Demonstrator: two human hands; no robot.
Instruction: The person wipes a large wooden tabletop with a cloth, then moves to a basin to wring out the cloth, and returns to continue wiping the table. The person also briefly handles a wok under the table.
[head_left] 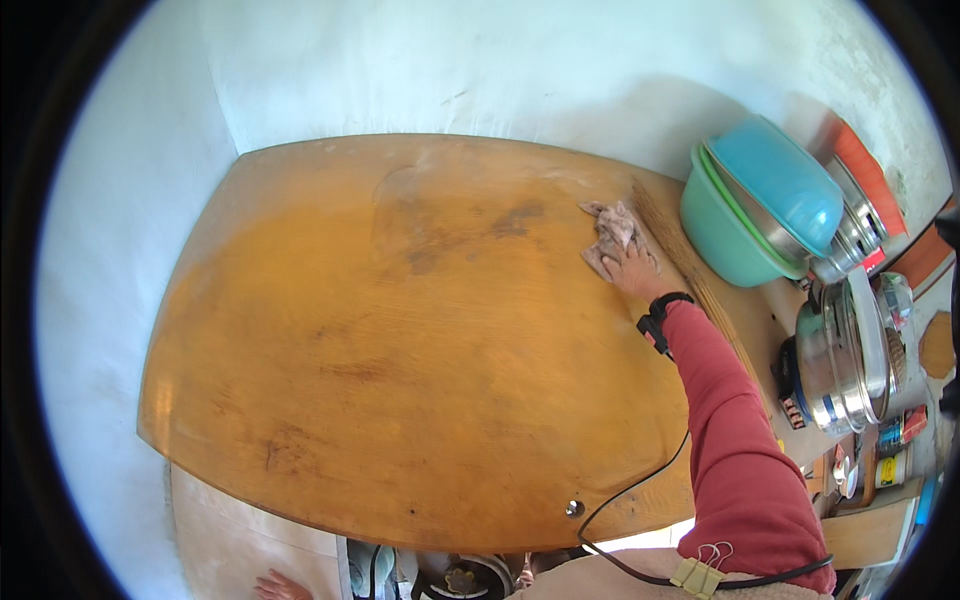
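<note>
My right hand reaches across the large wooden board, its fingers pressed onto a crumpled pinkish-grey cloth near the board's right side. Part of the cloth bunches up beyond my fingertips. A black band with a small device circles that wrist, below a red sleeve. At the lower left edge shows part of my left hand, apart from the board, with its fingers stretched out and nothing seen in them. Dark stains and scratches mark the board's yellow-brown surface.
A long wooden stick lies along the board's right side. Beyond it stand stacked basins, metal pots and jars. Pale walls border the far and left sides. A black cable runs beside my right arm.
</note>
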